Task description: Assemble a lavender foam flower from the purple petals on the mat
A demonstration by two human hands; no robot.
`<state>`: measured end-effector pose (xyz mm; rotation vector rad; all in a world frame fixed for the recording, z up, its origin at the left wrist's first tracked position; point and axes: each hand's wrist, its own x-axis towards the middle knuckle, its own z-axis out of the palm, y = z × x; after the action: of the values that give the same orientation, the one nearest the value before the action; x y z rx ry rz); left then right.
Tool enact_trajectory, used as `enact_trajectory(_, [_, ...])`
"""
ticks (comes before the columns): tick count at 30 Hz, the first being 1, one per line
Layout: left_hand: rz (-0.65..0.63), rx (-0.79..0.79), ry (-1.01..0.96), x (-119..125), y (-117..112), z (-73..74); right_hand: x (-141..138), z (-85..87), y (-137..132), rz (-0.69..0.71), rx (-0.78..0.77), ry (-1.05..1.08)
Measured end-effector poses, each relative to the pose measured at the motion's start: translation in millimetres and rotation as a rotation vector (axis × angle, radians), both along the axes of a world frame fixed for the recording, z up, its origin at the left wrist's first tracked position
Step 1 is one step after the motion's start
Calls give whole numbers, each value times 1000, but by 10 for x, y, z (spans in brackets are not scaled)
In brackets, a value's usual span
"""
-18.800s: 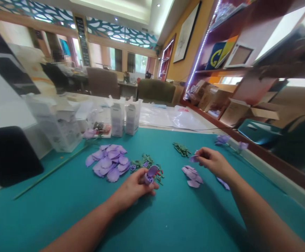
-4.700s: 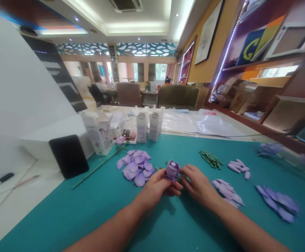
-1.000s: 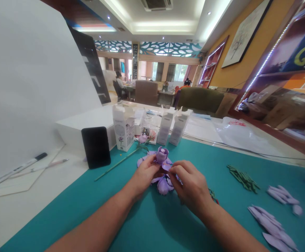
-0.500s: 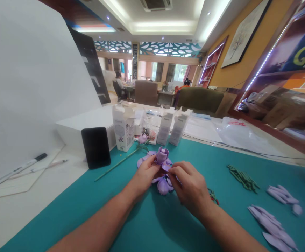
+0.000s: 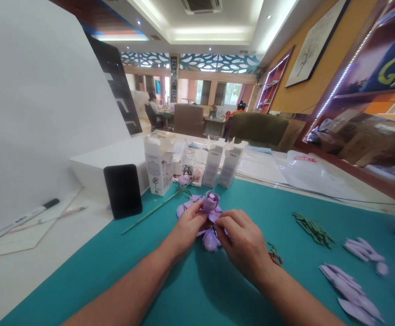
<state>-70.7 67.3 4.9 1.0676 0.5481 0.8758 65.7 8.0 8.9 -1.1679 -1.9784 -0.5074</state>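
A purple toy flower (image 5: 211, 202) with cupped petals stands upright between my hands, above the green mat (image 5: 170, 290). My left hand (image 5: 188, 226) is closed around its lower part from the left. On the other side, my right hand (image 5: 241, 235) pinches a light purple petal (image 5: 214, 218) at the flower's edge; its fingertips partly hide the petal. Just below lies another purple bloom (image 5: 211, 241), and more purple petals (image 5: 184, 209) show behind my left fingers. A green stem with a purple bud (image 5: 184, 179) lies farther back.
Green stem pieces (image 5: 313, 229), small red and green parts (image 5: 275, 254) and loose lilac petals (image 5: 350, 290) lie on the right. White boxes (image 5: 159, 170) stand at the back. A black tablet-like panel (image 5: 122, 191) leans at left, near a marker (image 5: 21, 222).
My right hand has shifted slightly left, its fingertips closer to the flower. The left hand keeps its hold. The whole view has shifted very slightly.
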Motion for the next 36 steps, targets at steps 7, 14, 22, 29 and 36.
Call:
enact_trajectory(7, [72,-28,28,-62,46,58,156,69,-5,34,-147,127])
enact_trajectory(14, [218,-81,40,-179,198,113,317,-70,140,-176,-275,13])
enact_trajectory(22, [239,-88,30,-183,182,152,283,-311,223,-300,-499,-204])
enact_trajectory(29, [199,-90,12,-161,153,155,236,-360,245,-414,-573,-276])
enact_trajectory(36, [159,-91,13,-162,149,102,237,-312,233,-450,-441,-171])
